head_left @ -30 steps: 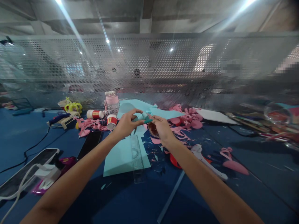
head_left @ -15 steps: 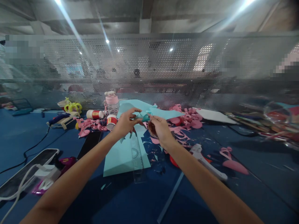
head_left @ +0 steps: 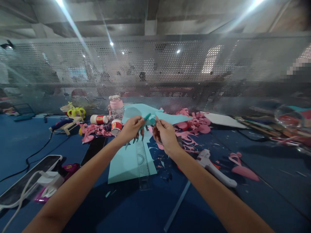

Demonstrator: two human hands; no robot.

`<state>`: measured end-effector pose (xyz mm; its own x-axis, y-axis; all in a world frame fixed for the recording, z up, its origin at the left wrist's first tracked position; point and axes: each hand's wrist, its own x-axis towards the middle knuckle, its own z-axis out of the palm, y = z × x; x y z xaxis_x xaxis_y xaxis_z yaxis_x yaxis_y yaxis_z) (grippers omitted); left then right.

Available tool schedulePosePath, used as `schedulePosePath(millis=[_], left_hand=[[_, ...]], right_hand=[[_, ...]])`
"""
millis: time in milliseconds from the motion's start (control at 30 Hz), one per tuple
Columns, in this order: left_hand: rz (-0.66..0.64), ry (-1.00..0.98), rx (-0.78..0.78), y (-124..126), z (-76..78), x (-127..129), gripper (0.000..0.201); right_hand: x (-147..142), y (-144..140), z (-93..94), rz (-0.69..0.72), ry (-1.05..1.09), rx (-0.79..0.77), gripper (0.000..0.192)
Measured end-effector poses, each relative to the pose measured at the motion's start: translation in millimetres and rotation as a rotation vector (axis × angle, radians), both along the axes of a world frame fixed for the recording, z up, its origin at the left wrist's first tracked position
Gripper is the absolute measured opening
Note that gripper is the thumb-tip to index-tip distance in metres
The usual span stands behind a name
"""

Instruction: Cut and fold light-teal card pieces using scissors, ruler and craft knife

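My right hand pinches a small curled light-blue piece, like cut foam sheet or paper. Close by on its left, my left hand has thumb and fingers drawn together. A narrow teal tip sticks out from them towards the curled piece; whether it is a long nail or a strip I cannot tell. More teal points hang under the left fingers. Below the hands, a light-blue sheet lies flat with a clear ruler across it. Behind them another light-blue sheet leans up.
Pink cut scraps heap at the right, near a white-handled tool and a pink curved piece. Left stand a bottle, small white-red tubs, a glue gun with cord, and a phone. A perforated partition closes the back.
My left fingers have come closer together and drawn slightly left of the piece. The curled piece now shows more plainly at my right fingertips.
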<state>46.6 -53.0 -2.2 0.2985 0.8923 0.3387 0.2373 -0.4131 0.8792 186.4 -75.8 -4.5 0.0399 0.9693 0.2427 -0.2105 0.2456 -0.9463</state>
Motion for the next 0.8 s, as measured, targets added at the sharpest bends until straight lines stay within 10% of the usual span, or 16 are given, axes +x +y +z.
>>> schedulePosePath(millis=[800], left_hand=[[-0.358, 0.021, -0.048, -1, 3.0, -5, 0.043]], right_hand=[[4, 4, -6.6, 0.001, -0.227, 0.193, 0.044]])
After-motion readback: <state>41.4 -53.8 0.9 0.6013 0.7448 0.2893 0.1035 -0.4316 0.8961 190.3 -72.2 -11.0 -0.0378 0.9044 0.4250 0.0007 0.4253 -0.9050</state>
